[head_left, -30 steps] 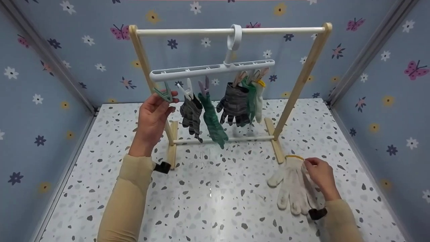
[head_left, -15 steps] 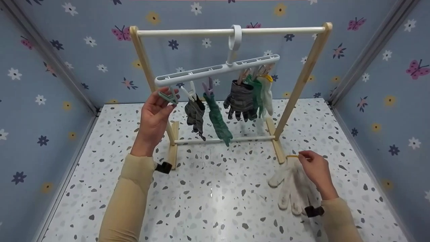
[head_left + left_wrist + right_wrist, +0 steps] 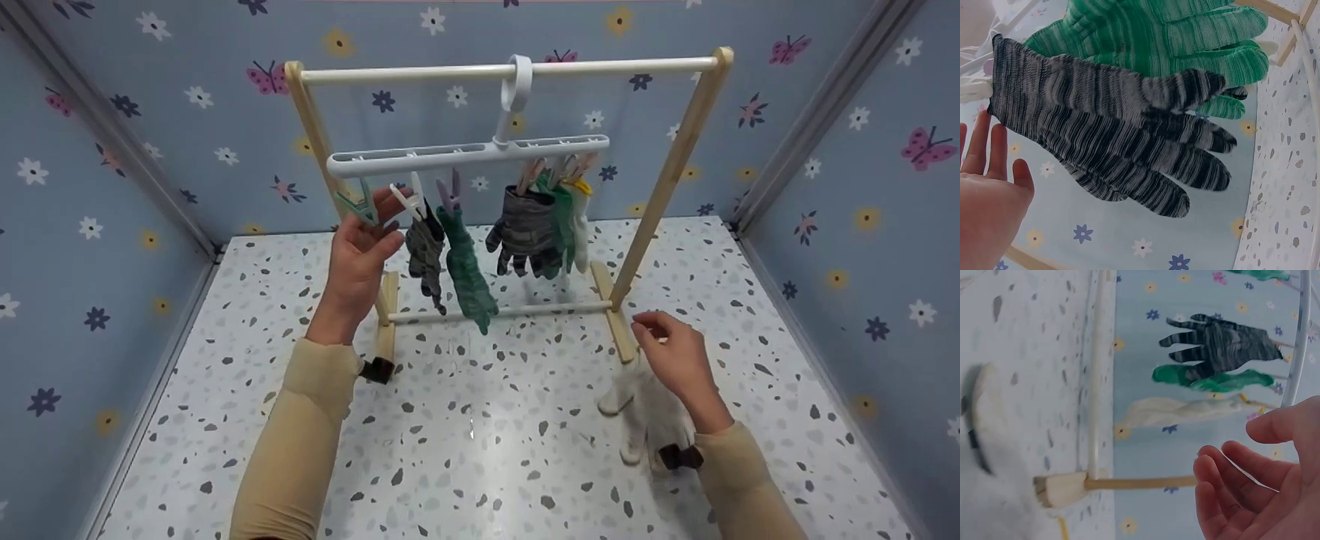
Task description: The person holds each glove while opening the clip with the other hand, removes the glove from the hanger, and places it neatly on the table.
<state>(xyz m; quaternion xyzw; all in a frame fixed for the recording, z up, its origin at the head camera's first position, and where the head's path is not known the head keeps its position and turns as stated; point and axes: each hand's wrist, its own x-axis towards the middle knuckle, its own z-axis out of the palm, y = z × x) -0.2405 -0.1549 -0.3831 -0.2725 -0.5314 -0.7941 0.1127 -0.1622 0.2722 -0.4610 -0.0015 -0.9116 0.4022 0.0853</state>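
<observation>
My left hand [image 3: 367, 240] is raised under the left end of the white hanger [image 3: 420, 159], its fingers extended. A green clothespin [image 3: 363, 204] hangs in front of those fingers, and the white clothespin [image 3: 412, 199] is close to the fingertips. That white pin bears a grey-and-black striped glove [image 3: 1106, 124]. Loosely bent and holding nothing, my right hand [image 3: 679, 360] hovers over a white glove [image 3: 652, 412] on the floor. The hand and its shadow cover part of that glove.
A purple clothespin [image 3: 450, 193] carries a green glove [image 3: 469, 270]. Farther right hang another striped glove [image 3: 525, 229], a green one [image 3: 561, 232] and a white one with a yellow cuff [image 3: 580, 225]. The wooden rack [image 3: 671, 180] stands on the speckled floor [image 3: 450, 465].
My left hand has let go of the green clothespin and shifted right towards the white one. The hanger swung and came back. My right hand has left the floor glove's cuff, moving up and left.
</observation>
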